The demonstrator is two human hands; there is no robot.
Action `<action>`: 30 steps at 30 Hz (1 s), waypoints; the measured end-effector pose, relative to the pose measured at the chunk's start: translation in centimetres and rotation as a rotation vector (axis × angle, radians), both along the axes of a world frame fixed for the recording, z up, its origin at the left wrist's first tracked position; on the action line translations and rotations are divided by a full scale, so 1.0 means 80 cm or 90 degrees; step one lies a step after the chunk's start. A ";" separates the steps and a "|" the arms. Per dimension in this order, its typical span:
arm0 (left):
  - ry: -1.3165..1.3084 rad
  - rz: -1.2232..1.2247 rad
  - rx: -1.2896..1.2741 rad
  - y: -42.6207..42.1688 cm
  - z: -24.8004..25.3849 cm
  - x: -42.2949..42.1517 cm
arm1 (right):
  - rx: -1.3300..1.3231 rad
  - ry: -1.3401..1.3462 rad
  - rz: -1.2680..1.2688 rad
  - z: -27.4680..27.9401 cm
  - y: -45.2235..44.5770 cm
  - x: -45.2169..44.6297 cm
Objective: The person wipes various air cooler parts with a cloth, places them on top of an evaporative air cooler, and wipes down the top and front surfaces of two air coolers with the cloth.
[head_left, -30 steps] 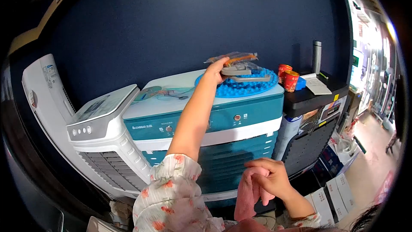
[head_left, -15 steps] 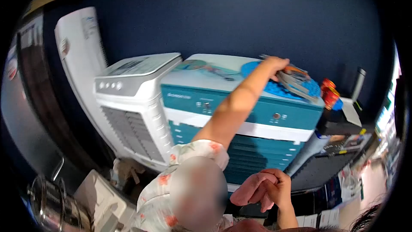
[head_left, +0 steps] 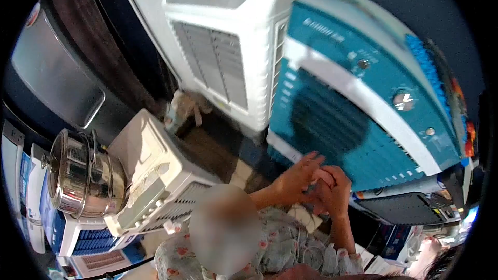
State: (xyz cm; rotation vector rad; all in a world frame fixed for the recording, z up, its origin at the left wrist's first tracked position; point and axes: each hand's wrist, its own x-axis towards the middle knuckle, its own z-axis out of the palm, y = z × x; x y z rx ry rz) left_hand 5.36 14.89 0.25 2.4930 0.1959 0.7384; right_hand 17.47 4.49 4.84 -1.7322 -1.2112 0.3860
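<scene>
My right hand (head_left: 340, 189) is closed on a crumpled pink cloth (head_left: 324, 176), low in front of the teal air cooler (head_left: 327, 119). Close against it from the left comes my left hand (head_left: 300, 179), its fingers stretched out beside the cloth. Whether the left fingertips touch the cloth is hard to tell, as motion smears them. Both hands are in front of my floral-printed clothing.
Left of the teal cooler stands a white air cooler (head_left: 212, 57). At lower left are a cream appliance (head_left: 148, 148) and a steel pot with a lid (head_left: 85, 176). A blue mat (head_left: 428, 67) with objects lies on the teal cooler's top. A silver fridge (head_left: 57, 67) is farther left.
My left hand has come down from the items on top of the teal cooler to beside my right hand. The pink cloth stays in my right hand. The view has swung down and left.
</scene>
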 end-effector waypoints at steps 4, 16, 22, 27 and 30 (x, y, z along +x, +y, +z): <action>0.039 0.065 -0.345 0.023 -0.194 -0.080 | -0.114 0.028 0.094 -0.043 0.047 -0.063; 0.149 0.390 -0.355 0.123 -0.168 -0.218 | -0.315 -0.098 0.223 -0.202 0.137 -0.109; -0.006 0.248 -0.546 0.141 -0.140 -0.186 | -0.310 0.366 0.138 -0.178 0.161 -0.120; 0.013 0.029 -0.296 0.081 -0.141 -0.159 | -0.146 0.707 -0.026 -0.212 0.116 -0.144; 0.151 -0.008 -0.386 0.054 -0.143 -0.171 | -0.143 0.839 -0.181 -0.229 0.063 -0.136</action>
